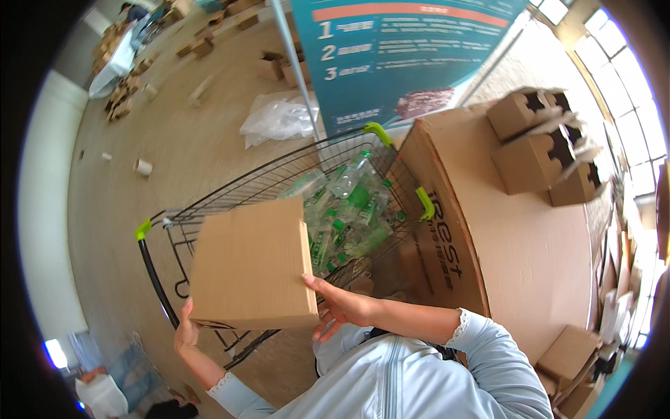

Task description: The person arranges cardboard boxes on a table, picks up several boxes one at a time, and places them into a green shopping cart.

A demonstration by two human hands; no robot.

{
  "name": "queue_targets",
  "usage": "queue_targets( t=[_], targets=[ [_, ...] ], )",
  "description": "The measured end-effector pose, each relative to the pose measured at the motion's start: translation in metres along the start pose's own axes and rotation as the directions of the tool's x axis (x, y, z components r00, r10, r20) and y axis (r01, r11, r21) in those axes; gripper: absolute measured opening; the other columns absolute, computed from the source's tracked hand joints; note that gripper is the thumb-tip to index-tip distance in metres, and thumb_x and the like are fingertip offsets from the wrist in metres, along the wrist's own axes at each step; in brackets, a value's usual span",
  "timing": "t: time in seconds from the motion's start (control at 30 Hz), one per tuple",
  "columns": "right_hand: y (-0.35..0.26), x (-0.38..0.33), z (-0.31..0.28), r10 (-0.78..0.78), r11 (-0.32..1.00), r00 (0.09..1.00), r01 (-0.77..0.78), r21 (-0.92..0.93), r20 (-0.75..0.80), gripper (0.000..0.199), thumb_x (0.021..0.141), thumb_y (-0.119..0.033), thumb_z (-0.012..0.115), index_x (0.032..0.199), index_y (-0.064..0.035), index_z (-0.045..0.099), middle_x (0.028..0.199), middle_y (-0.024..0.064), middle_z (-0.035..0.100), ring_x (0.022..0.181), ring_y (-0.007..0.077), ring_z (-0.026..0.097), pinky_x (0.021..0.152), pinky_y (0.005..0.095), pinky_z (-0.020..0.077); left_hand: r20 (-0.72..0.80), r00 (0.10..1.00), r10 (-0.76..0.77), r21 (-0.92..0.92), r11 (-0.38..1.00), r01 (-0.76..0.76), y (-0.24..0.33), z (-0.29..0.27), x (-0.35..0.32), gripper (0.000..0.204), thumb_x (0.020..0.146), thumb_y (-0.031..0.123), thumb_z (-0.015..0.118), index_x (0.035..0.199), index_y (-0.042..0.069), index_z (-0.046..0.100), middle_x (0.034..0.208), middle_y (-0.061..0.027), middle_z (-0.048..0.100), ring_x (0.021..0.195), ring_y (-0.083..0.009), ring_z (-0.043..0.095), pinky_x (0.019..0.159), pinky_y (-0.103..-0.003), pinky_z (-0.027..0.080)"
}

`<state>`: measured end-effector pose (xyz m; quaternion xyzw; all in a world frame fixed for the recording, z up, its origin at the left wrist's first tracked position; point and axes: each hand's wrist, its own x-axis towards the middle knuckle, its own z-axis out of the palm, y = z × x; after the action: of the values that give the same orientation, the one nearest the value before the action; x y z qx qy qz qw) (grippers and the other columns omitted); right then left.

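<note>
A plain brown cardboard box [251,262] is held up between my two hands, in front of a shopping cart. My left hand [185,329] grips its lower left corner, with most fingers hidden behind it. At the lower right edge, my right hand [340,304] has the thumb on the side and the other fingers below. The box hides part of the black wire cart [230,183], which has green corner caps. Inside the cart lie several clear plastic bottles [356,202] with green caps and labels, seemingly drained.
A large cardboard carton [516,251] stands right of the cart, with several small notched boxes [534,160] on top. Behind the cart is a teal banner [412,56] on a metal frame. Clear plastic sheeting [276,120] lies on the floor. Another person [115,387] is at lower left.
</note>
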<state>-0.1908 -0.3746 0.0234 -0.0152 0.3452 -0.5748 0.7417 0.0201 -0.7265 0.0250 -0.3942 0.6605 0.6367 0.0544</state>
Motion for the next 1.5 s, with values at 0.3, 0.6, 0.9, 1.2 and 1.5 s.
queue_targets(
  t=[0.3,0.6,0.9,1.2,1.5],
  targets=[
    [0.021,-0.166,-0.028,-0.803,0.588,0.5,0.577,-0.566,-0.325,0.123,0.07,-0.041,0.076,0.142,-0.012,-0.02,0.143,0.0218,0.022,0.105,0.0261,0.054,0.089,0.0361,0.0459,0.386,0.794,0.47,-0.354,0.87,-0.343,0.064,0.133,0.139,0.06,0.078,0.044,0.062,0.119,0.001,0.049,0.112,-0.0074,0.055,0.105,-0.0221,0.052,0.089,-0.04,0.04],
    [0.243,-0.323,-0.019,-0.755,0.518,-0.439,0.058,-0.854,-0.488,0.132,0.059,-0.03,0.083,0.143,-0.0138,-0.017,0.149,0.0178,0.005,0.125,0.0327,0.036,0.089,0.0402,0.0498,0.922,0.179,0.343,-0.197,0.814,-0.547,0.11,0.534,-0.002,0.067,0.082,0.029,0.067,0.133,0.001,0.034,0.126,-0.0088,0.044,0.117,-0.0209,0.041,0.1,-0.038,0.03],
    [0.459,-0.405,-0.036,-0.255,0.592,-0.834,0.265,-0.762,-0.488,0.129,0.055,-0.017,0.084,0.145,-0.017,-0.008,0.149,0.0128,0.011,0.106,0.0233,0.051,0.08,0.0348,0.053,0.975,-0.104,0.195,-0.221,0.87,-0.441,-0.021,0.767,-0.229,0.074,0.085,0.002,0.058,0.144,0.007,0.015,0.146,-0.0135,0.022,0.131,-0.027,0.03,0.106,-0.037,0.029],
    [0.508,-0.4,-0.049,0.04,0.621,-0.945,0.278,-0.732,-0.325,0.125,0.055,-0.015,0.085,0.144,-0.0067,-0.003,0.143,0.0158,0.023,0.113,0.0252,0.05,0.09,0.0375,0.0467,0.965,-0.26,0.022,-0.153,0.856,-0.493,-0.113,0.782,-0.328,0.082,0.084,0.003,0.06,0.146,0.011,0.008,0.15,-0.0148,0.013,0.132,-0.0308,0.03,0.099,-0.038,0.038],
    [0.517,-0.537,0.016,0.103,0.685,-0.97,-0.092,-0.723,0.222,0.114,0.061,-0.009,0.079,0.144,-0.0027,0.002,0.137,0.0173,0.029,0.109,0.0255,0.05,0.085,0.0374,0.05,0.76,-0.522,0.387,-0.633,0.62,-0.463,-0.013,0.754,-0.423,0.074,0.081,0.027,0.066,0.143,0.013,0.027,0.144,-0.0156,0.031,0.123,-0.0321,0.044,0.092,-0.042,0.046]
  ],
)
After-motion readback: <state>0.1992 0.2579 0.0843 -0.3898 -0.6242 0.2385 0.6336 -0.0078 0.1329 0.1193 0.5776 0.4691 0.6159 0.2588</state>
